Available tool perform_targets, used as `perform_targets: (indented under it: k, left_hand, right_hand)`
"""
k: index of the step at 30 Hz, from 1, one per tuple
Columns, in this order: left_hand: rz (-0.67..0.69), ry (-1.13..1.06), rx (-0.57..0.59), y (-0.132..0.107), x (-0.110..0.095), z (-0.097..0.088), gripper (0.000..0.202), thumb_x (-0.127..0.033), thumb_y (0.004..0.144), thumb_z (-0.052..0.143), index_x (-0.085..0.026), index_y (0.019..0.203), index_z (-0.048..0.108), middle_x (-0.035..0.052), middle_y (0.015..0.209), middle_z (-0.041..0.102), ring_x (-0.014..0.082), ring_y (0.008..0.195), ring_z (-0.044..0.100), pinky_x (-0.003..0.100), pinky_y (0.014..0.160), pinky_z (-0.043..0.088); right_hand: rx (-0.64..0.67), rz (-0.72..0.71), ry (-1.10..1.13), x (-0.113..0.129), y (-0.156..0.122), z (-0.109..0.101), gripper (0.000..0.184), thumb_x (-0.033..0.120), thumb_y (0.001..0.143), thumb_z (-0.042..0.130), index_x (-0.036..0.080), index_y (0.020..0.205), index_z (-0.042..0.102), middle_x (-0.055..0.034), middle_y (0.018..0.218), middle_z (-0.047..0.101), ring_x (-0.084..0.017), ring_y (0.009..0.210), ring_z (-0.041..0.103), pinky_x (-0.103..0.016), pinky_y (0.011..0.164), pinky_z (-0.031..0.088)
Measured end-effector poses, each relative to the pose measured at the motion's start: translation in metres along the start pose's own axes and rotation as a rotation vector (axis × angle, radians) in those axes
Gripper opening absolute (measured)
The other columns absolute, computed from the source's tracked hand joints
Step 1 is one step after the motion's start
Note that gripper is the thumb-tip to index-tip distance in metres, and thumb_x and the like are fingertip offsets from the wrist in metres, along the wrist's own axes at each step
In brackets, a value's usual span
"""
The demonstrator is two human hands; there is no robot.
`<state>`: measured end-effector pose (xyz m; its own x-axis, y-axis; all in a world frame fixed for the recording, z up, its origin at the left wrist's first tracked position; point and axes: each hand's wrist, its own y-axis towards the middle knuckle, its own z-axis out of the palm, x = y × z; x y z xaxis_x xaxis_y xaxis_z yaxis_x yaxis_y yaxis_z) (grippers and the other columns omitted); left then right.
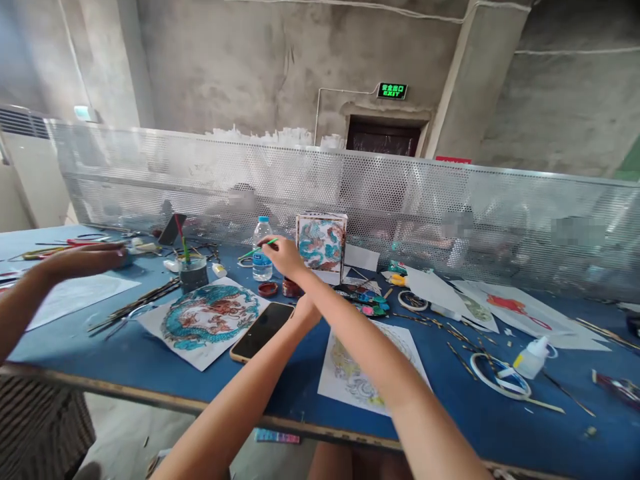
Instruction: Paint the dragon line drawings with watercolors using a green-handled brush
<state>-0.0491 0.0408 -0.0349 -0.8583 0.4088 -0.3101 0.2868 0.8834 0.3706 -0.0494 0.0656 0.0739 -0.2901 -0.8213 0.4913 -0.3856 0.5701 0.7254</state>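
Right hand (284,255) pinches a thin green brush (249,254), raised by a clear, blue-capped plastic bottle (263,269). Left hand (307,311) mostly hidden behind right forearm (345,310), near round red-brown jar (290,288); can't tell its grip. Murky cup (194,275) holds upright brushes (185,249). Blue tabletop (165,375).

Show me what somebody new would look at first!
Probably the round turquoise-and-brown picture, on paper left of the black phone, and the similar square picture standing farther back on the blue table. Next, the right hand, holding a thin green tool by the water bottle. High on the gray wall, the green exit sign glows.
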Motion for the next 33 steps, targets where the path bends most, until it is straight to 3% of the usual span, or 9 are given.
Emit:
perform_targets:
  k: [3, 7, 11, 13, 16, 21, 24, 27, 33]
  left_hand:
    - [0.057, -0.012, 0.044, 0.004, -0.001, 0.001, 0.031, -0.009, 0.078, 0.046, -0.017, 0.1, 0.066, 0.0106, 0.095, 0.069, 0.0238, 0.091, 0.062, 0.032, 0.08, 0.046]
    - [0.079, -0.041, 0.053, 0.012, -0.003, -0.002, 0.03, -0.01, 0.072, 0.051, -0.017, 0.096, 0.068, 0.0091, 0.09, 0.07, 0.0233, 0.088, 0.063, 0.029, 0.077, 0.045]
    - [0.046, -0.095, 0.021, 0.015, -0.002, -0.008, 0.026, -0.01, 0.066, 0.056, -0.017, 0.087, 0.069, 0.0053, 0.077, 0.069, 0.0199, 0.076, 0.063, 0.025, 0.069, 0.045]
    - [0.043, -0.07, 0.001, 0.015, -0.001, -0.012, 0.023, -0.013, 0.066, 0.057, -0.017, 0.085, 0.069, 0.0047, 0.074, 0.068, 0.0194, 0.074, 0.061, 0.025, 0.067, 0.044]
    - [0.075, -0.015, -0.017, 0.013, 0.0, -0.015, 0.021, -0.016, 0.067, 0.054, -0.017, 0.084, 0.067, 0.0044, 0.076, 0.067, 0.0189, 0.073, 0.06, 0.025, 0.068, 0.044]
    - [0.157, 0.054, 0.054, 0.011, 0.0, -0.013, 0.026, -0.017, 0.068, 0.049, -0.017, 0.089, 0.064, 0.0055, 0.083, 0.065, 0.0215, 0.082, 0.059, 0.028, 0.075, 0.045]
    - [0.218, 0.065, 0.099, 0.012, 0.0, -0.01, 0.026, -0.019, 0.071, 0.046, -0.016, 0.09, 0.062, 0.0076, 0.087, 0.065, 0.0235, 0.087, 0.059, 0.03, 0.078, 0.045]
    - [0.25, 0.076, 0.096, 0.012, 0.001, -0.006, 0.025, -0.019, 0.074, 0.042, -0.016, 0.09, 0.061, 0.0091, 0.091, 0.064, 0.0243, 0.091, 0.057, 0.032, 0.081, 0.044]
    - [0.302, 0.096, 0.115, 0.014, 0.007, 0.0, 0.028, -0.019, 0.078, 0.038, -0.015, 0.094, 0.061, 0.0115, 0.095, 0.062, 0.0254, 0.096, 0.055, 0.034, 0.084, 0.043]
  right_hand:
    - [-0.022, 0.033, -0.12, -0.018, -0.05, -0.076, 0.022, 0.029, 0.086, 0.044, 0.018, 0.088, 0.063, -0.0007, 0.073, 0.063, -0.013, 0.065, 0.056, -0.024, 0.065, 0.041]
    - [-0.278, 0.169, -0.078, -0.039, -0.136, -0.173, 0.023, 0.039, 0.084, 0.047, 0.019, 0.088, 0.058, -0.0019, 0.077, 0.061, -0.015, 0.07, 0.058, -0.026, 0.067, 0.043]
    - [-0.415, 0.334, 0.004, -0.061, -0.201, -0.227, 0.023, 0.038, 0.071, 0.064, 0.019, 0.075, 0.051, 0.0013, 0.07, 0.056, -0.014, 0.065, 0.056, -0.025, 0.062, 0.043]
    - [-0.562, 0.384, 0.017, -0.073, -0.218, -0.238, 0.026, 0.037, 0.069, 0.063, 0.02, 0.067, 0.045, 0.0054, 0.059, 0.049, -0.011, 0.055, 0.051, -0.023, 0.057, 0.041]
    - [-0.608, 0.447, 0.095, -0.084, -0.226, -0.243, 0.024, 0.038, 0.068, 0.061, 0.021, 0.069, 0.044, 0.006, 0.056, 0.048, -0.012, 0.052, 0.051, -0.024, 0.054, 0.042]
    - [-0.405, 0.472, 0.2, -0.081, -0.226, -0.232, 0.028, 0.044, 0.076, 0.049, 0.02, 0.088, 0.055, -0.0038, 0.078, 0.063, -0.018, 0.074, 0.061, -0.031, 0.069, 0.048]
    - [-0.275, 0.383, -0.037, -0.073, -0.228, -0.223, 0.021, 0.039, 0.079, 0.049, 0.02, 0.085, 0.056, -0.0051, 0.084, 0.062, -0.018, 0.082, 0.059, -0.032, 0.076, 0.046]
    - [-0.146, 0.305, -0.298, -0.065, -0.231, -0.218, 0.014, 0.034, 0.08, 0.051, 0.02, 0.08, 0.054, -0.0032, 0.077, 0.06, -0.018, 0.074, 0.058, -0.03, 0.071, 0.046]
    - [-0.132, 0.275, -0.36, -0.063, -0.231, -0.219, 0.016, 0.03, 0.086, 0.042, 0.02, 0.088, 0.055, -0.0046, 0.081, 0.061, -0.017, 0.072, 0.059, -0.028, 0.069, 0.046]
